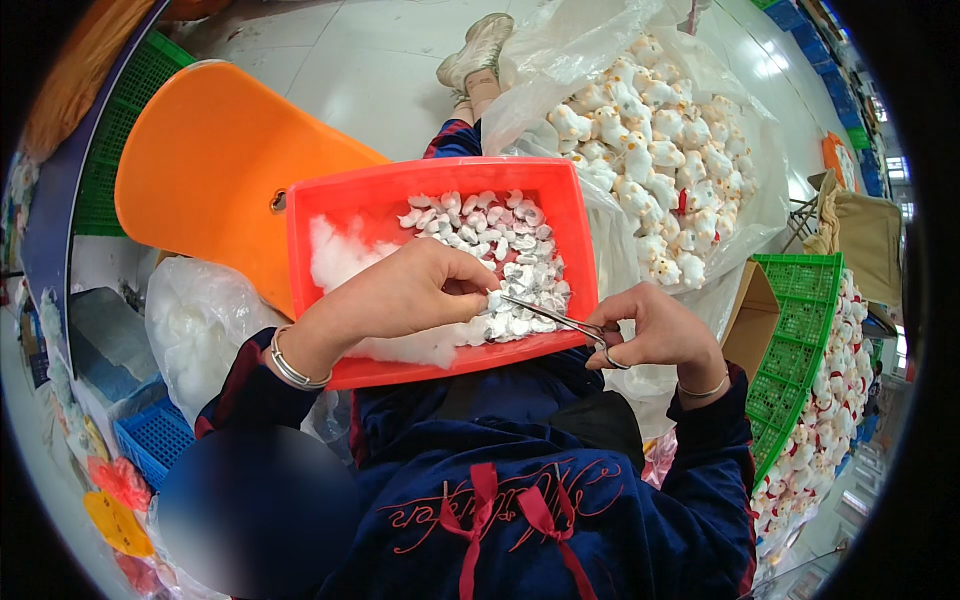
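Note:
A red plastic tray rests across my lap. My left hand reaches over it, thumb and forefinger pinching a small white fabric piece. In my right hand is a pair of slim metal forceps with finger loops; their tips meet the piece at my left fingertips. Whether the jaws are closed is too small to tell. Many small curved white pieces lie in the tray's right half. Loose white stuffing fills its left side and shows below my left hand.
An orange chair seat stands left of the tray. Ahead to the right, a clear plastic bag holds a heap of white plush toys. Green crates with more plush toys are at the right. A blue basket sits low on the left.

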{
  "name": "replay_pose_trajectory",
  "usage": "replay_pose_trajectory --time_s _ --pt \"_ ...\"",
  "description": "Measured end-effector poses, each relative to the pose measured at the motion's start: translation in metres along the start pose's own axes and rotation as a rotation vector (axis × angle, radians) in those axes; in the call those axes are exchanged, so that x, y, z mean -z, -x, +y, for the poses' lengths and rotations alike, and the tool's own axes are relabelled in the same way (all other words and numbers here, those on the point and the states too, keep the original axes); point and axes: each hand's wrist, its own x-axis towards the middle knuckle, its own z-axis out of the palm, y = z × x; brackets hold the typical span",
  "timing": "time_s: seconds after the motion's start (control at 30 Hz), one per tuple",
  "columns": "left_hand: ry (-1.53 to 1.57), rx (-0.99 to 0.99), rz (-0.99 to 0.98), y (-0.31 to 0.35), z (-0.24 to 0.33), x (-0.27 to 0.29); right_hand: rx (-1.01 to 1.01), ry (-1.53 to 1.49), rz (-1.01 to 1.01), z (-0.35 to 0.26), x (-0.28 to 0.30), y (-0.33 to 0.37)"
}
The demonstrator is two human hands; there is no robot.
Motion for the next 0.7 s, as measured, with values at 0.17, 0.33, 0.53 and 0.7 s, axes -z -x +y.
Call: replay_pose_trajectory --time_s 0.17,0.33,0.53,0.7 --pt "-0.008 -0.029 0.037 0.002 -0.001 0.001 0.091 0.070 0.044 -0.001 -0.002 -0.005" --pt "0.132 -0.016 0.178 0.010 -0.005 0.000 0.127 0.162 0.061 -0.011 -0.003 -0.017" --pt "0.141 -0.006 0.481 0.043 -0.023 0.025 0.135 0.596 0.193 -0.018 0.001 -0.033" --pt "0.171 0.082 0.432 0.081 -0.042 0.024 0.291 0.853 0.093 -0.028 -0.016 -0.057"
